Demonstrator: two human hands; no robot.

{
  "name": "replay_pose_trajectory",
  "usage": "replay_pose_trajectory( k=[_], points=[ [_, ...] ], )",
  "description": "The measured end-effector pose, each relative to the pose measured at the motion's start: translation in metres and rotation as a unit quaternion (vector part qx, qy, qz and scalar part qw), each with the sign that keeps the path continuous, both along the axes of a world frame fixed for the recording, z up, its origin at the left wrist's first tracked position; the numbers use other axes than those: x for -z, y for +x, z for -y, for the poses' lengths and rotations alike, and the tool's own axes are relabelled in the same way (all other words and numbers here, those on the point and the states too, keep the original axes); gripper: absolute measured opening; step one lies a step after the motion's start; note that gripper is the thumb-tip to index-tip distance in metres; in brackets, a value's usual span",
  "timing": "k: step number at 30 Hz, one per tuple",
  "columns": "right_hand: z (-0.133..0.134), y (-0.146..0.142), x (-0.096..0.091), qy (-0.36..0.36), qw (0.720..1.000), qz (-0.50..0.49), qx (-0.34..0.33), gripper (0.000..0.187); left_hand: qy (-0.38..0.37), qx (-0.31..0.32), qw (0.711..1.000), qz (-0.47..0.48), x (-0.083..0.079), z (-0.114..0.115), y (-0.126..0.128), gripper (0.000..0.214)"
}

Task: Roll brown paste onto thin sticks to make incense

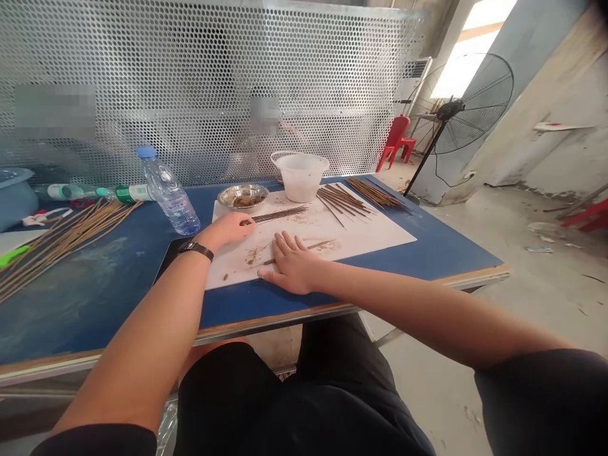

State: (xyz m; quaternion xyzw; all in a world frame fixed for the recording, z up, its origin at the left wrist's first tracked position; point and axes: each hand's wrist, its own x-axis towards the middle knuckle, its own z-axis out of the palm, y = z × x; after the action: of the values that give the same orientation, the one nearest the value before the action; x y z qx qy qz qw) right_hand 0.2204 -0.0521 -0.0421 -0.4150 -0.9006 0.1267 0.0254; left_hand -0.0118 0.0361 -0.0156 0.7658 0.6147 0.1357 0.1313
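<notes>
- The blue table (427,253) carried a white board (370,231) at its middle.
- A bundle of bare sticks (61,237) lay at nine o'clock from the board.
- A white tub (300,177) stood at the board's twelve o'clock edge, with a water bottle (171,193) at ten.
- The right hand (292,263) lay flat at six o'clock on the board, fingers stretched out, palm pressed on a thin stick (320,244).
- The left hand (230,229), fingers loosely curled, touched the near end of the dark sticks (278,215); whether it gripped them cannot be told.
</notes>
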Motion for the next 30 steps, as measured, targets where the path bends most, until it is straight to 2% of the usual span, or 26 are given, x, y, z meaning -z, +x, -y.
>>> replay_pose_trajectory(
  k=[6,9,12,17,22,25,30],
  points=[
    [-0.064,-0.039,-0.004,0.002,0.999,-0.003,0.044,0.114,-0.015,0.008,1.0,0.0,0.0,-0.001,-0.004,0.036],
    [-0.079,-0.047,-0.004,0.011,0.998,-0.009,0.056,0.112,-0.026,0.006,1.0,0.005,-0.002,0.001,-0.002,0.039],
    [-0.072,-0.043,-0.005,0.011,0.999,0.002,0.04,0.109,-0.028,0.007,1.0,-0.006,-0.004,0.003,0.0,0.038],
    [-0.027,-0.024,-0.01,-0.019,1.0,0.002,0.002,0.108,-0.004,0.015,1.0,-0.007,-0.001,0.001,0.0,0.035],
    [0.007,-0.009,-0.008,-0.037,0.999,0.004,-0.022,0.117,0.003,0.004,1.0,-0.002,0.001,0.002,-0.001,0.034],
    [0.001,-0.015,-0.005,-0.032,0.999,0.006,-0.015,0.118,0.01,0.003,1.0,0.0,0.002,0.001,-0.005,0.033],
    [-0.048,-0.043,-0.002,-0.015,1.0,0.003,0.011,0.119,0.013,-0.025,0.999,-0.025,0.004,0.001,-0.009,0.034]
  ],
)
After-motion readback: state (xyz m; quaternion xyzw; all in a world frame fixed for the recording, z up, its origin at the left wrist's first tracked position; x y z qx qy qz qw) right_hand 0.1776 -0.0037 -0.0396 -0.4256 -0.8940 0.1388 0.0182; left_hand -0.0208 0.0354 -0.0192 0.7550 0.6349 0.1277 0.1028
